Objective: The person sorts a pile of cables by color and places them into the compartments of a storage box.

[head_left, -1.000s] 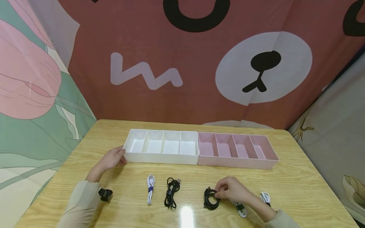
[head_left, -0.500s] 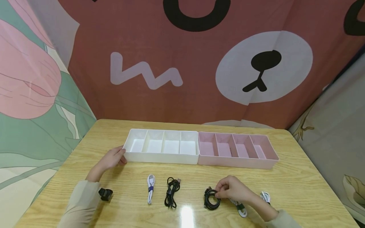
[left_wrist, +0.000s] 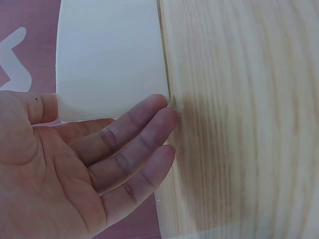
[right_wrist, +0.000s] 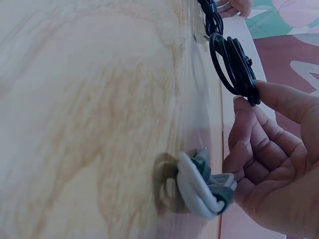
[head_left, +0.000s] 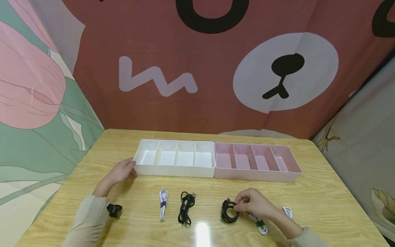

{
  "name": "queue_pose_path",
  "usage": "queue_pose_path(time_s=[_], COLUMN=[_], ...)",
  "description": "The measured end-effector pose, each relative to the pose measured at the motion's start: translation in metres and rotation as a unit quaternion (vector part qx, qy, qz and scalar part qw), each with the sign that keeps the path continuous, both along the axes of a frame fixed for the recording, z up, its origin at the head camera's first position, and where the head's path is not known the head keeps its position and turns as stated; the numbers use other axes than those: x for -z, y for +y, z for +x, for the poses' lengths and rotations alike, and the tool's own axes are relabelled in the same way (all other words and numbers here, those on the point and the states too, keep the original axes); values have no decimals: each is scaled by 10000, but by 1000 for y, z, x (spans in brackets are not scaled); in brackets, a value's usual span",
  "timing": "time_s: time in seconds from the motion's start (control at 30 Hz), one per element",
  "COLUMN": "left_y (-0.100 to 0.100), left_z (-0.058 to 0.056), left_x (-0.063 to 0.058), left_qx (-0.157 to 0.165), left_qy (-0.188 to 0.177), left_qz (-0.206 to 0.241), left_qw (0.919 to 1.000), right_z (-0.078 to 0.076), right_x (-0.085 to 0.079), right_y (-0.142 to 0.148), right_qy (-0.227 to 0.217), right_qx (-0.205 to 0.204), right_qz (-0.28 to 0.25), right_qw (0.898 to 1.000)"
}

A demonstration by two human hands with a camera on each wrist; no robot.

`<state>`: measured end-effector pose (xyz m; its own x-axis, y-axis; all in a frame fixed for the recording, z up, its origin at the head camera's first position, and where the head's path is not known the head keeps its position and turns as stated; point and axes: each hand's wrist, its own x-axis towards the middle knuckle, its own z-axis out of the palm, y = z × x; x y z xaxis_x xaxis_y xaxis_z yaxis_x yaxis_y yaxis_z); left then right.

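Observation:
My right hand (head_left: pixel 254 206) pinches the coiled black cable (head_left: pixel 229 211) between thumb and fingers. In the right wrist view the black coil (right_wrist: pixel 233 64) hangs off the tabletop from the fingertips. Just below that hand lies a white cable with a dark green tie (right_wrist: pixel 199 186), partly covered by the hand in the head view. My left hand (head_left: pixel 121 170) touches the left end of the white divided box (head_left: pixel 174 171), fingers fairly straight. The left wrist view has these fingers (left_wrist: pixel 144 134) against the white box wall (left_wrist: pixel 112 59).
A pink divided box (head_left: pixel 256 175) adjoins the white one on the right. In front lie a white cable with a blue tie (head_left: pixel 163 204), a bundled black cable (head_left: pixel 186 208) and another white cable (head_left: pixel 287 212). A small black object (head_left: pixel 114 210) is beside the left sleeve.
My right hand has risen slightly with the coiled black cable, shifting a little away from the person. The left hand stays at the white box.

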<state>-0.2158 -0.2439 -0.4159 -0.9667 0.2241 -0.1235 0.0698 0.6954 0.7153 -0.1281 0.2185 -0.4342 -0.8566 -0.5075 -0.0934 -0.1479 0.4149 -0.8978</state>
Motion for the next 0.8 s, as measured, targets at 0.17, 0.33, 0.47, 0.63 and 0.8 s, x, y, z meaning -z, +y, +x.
queue_pose_path(time_s=[0.17, 0.33, 0.47, 0.63, 0.8], left_y=[0, -1, -1, -1, -1], left_z=[0, -1, -1, -2, -1], left_x=[1, 1, 1, 2, 2], left_qx=[6, 17, 10, 8, 27], left_qy=[5, -15, -32, -16, 8], left_qz=[29, 59, 98, 129, 129], left_qw=[10000, 10000, 9999, 9999, 9999], right_z=[0, -1, -1, 0, 1], right_x=[0, -2, -6, -7, -9], right_y=[2, 3, 2, 2, 2], right_qy=[-23, 23, 23, 4, -18], right_qx=[104, 197, 198, 225, 276], right_qz=[-108, -134, -206, -248, -278], right_qw=[9999, 9997, 9996, 9994, 9992])
